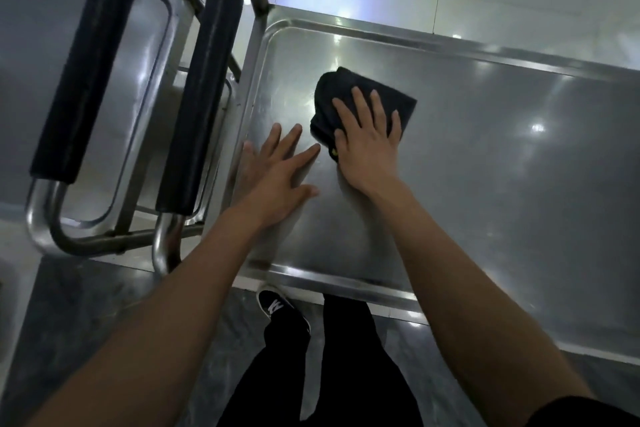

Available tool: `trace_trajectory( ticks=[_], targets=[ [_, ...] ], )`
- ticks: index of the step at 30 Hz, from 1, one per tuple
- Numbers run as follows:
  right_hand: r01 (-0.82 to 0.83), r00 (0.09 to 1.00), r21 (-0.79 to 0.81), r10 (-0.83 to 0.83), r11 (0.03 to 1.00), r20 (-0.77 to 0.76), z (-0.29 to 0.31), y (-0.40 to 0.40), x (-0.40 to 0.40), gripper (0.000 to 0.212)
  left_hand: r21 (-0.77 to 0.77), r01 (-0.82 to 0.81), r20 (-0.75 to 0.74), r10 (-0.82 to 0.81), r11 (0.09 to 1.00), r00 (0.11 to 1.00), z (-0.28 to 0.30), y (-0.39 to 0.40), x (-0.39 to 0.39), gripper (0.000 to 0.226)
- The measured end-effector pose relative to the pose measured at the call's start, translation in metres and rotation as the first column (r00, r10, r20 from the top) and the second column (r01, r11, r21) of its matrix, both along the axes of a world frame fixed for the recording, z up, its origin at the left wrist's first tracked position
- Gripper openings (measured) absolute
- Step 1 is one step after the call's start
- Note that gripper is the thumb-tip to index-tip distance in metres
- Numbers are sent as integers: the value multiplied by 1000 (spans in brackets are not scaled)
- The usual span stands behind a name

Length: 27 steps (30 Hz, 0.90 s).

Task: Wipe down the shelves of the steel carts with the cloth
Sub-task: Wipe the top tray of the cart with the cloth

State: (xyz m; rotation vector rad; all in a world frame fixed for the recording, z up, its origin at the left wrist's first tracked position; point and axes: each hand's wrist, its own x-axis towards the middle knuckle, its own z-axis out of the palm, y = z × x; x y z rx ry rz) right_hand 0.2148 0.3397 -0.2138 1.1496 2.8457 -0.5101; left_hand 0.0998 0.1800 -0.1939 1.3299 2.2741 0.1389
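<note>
— Where's the cloth [363, 104]?
— Dark and bunched, lying on the top shelf [485, 156] of the steel cart, toward its left end. The right hand [367, 146] lies flat on it, fingers straight and spread, pressing rather than clutching.
— And the other grip?
— The left hand [280, 177] rests just beside it on the bare steel, fingers straight, holding nothing.
— Anything nearby?
— Two padded handles [201, 97] stand to the left, with a second cart [41, 80] beyond. Below, a black shoe [277, 305] on dark floor.
</note>
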Motion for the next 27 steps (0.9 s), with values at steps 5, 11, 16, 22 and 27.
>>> trace_trajectory(
  ticks=[5, 11, 16, 22, 27],
  targets=[
    [21, 999, -18, -20, 1000, 25, 0, -78, 49, 53, -41, -18, -136, 12, 999, 991, 13, -17, 12, 64],
    [-36, 999, 13, 36, 999, 19, -1, -154, 89, 55, 28, -229, -186, 231, 973, 955, 19, -68, 20, 46],
    [-114, 993, 35, 114, 993, -5, -3, -201, 97, 55, 6, -182, -157, 180, 983, 971, 21, -79, 19, 53],
    [-203, 979, 18, 203, 979, 11, -2, -208, 96, 56, -27, -241, -110, 236, 970, 965, 25, -72, 17, 66],
    [-175, 984, 9, 175, 985, -22, -2, -172, 70, 56, -60, -309, -50, 306, 949, 951, 29, -61, 24, 54]
  ],
)
